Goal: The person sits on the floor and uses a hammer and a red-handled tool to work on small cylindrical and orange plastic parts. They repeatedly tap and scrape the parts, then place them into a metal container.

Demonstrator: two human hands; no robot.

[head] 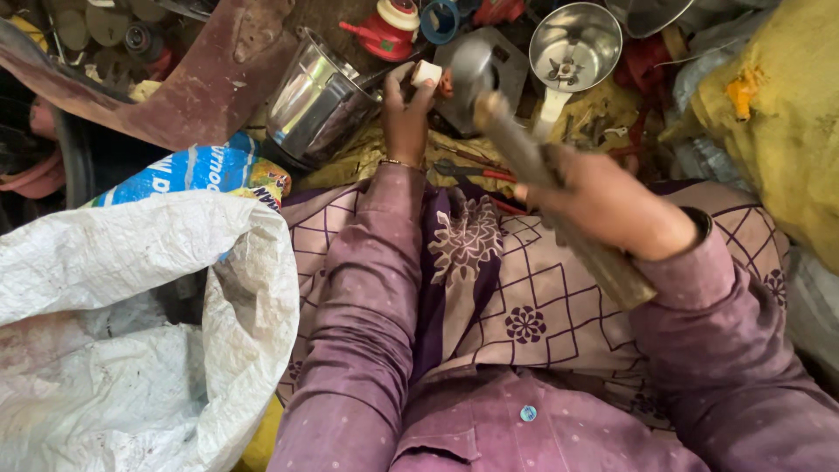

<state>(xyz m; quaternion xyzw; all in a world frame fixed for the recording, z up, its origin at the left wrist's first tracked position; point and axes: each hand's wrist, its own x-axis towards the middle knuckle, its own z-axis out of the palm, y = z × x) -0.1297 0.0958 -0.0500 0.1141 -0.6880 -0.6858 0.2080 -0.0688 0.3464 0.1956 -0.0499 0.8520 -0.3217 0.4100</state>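
My right hand (607, 205) grips the wooden handle of a hammer (524, 153), whose metal head is raised near the top centre. My left hand (406, 114) reaches forward and pinches a small white block (426, 72) against a grey metal base (511, 65) on the floor. Both arms are in purple sleeves, over a patterned purple cloth on my lap (516, 297).
A steel jar (319, 100) lies tilted left of my left hand. An open steel grinder jar with blades (572, 44) sits behind. A white woven sack (149, 323) fills the left. A yellow sack (786, 114) is at right. Red-handled pliers (476, 173) lie near my knees.
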